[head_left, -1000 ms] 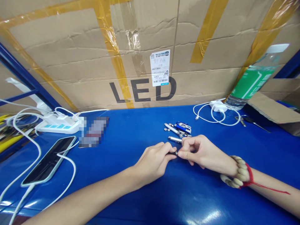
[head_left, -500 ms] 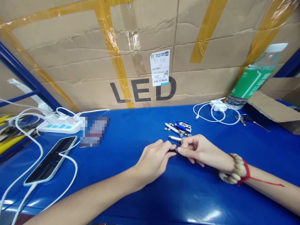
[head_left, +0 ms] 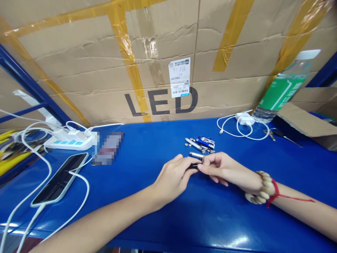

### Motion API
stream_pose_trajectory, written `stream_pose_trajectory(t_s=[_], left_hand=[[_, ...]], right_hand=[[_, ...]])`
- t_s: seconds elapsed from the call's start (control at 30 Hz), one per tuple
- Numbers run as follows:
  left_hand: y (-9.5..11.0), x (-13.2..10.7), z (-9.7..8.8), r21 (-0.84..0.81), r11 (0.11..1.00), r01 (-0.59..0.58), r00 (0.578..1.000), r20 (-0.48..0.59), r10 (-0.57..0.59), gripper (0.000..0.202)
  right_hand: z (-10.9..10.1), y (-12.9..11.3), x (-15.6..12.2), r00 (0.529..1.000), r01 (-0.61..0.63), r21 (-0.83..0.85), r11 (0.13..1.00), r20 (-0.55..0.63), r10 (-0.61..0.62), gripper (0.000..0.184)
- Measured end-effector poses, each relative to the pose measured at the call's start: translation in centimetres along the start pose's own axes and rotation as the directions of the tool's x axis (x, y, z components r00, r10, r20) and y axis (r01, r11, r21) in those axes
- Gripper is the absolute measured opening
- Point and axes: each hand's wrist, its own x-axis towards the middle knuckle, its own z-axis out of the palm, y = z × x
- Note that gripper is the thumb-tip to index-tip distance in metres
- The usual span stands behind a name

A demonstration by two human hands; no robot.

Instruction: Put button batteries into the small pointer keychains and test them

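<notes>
My left hand (head_left: 173,179) pinches a small black rod-like piece (head_left: 193,166) between thumb and fingers; most of it is hidden. From the other side, the thumb and fingertips of my right hand (head_left: 219,168) close on its right end, touching or nearly touching my left fingertips. Just beyond the right fingers is a short silver tube (head_left: 195,155), its right end hidden behind them, so I cannot tell whether it is held or lying. Behind it on the blue table lie a silver pen-shaped tube (head_left: 193,144), a blue piece with a white cord (head_left: 206,142) and several small button cells (head_left: 186,144).
To the left, a phone (head_left: 61,179) is plugged into a white cable near a power strip (head_left: 71,140) and a blurred-out flat item (head_left: 109,147). A charger with cable (head_left: 246,119), a bottle (head_left: 283,91) and keys (head_left: 284,135) sit at right. A large carton (head_left: 163,42) stands behind.
My fingertips have come closer together around the black piece, the right hand shifting slightly left. More of the black piece shows now. The view has shifted a little.
</notes>
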Motion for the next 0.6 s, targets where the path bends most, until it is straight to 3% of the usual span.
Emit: stream_pose_trajectory(t_s=[0.13, 0.37, 0.6], left_hand=[[0.12, 0.16, -0.11, -0.024, 0.999, -0.036, 0.999, 0.010, 0.037, 0.022], [0.52, 0.26, -0.21, 0.028, 0.990, 0.141, 0.990, 0.016, -0.142, 0.019], [0.52, 0.19, -0.11, -0.008, 0.975, 0.222, 0.975, 0.017, -0.221, 0.017]], right_hand=[[-0.08, 0.31, 0.18, 0.999, 0.041, 0.006, 0.999, 0.000, -0.041, 0.039], [-0.04, 0.48, 0.31, 0.990, 0.080, -0.103, 0.991, -0.112, -0.091, 0.033], [-0.10, 0.45, 0.41, 0.908, 0.229, -0.300, 0.926, -0.278, -0.314, 0.028]])
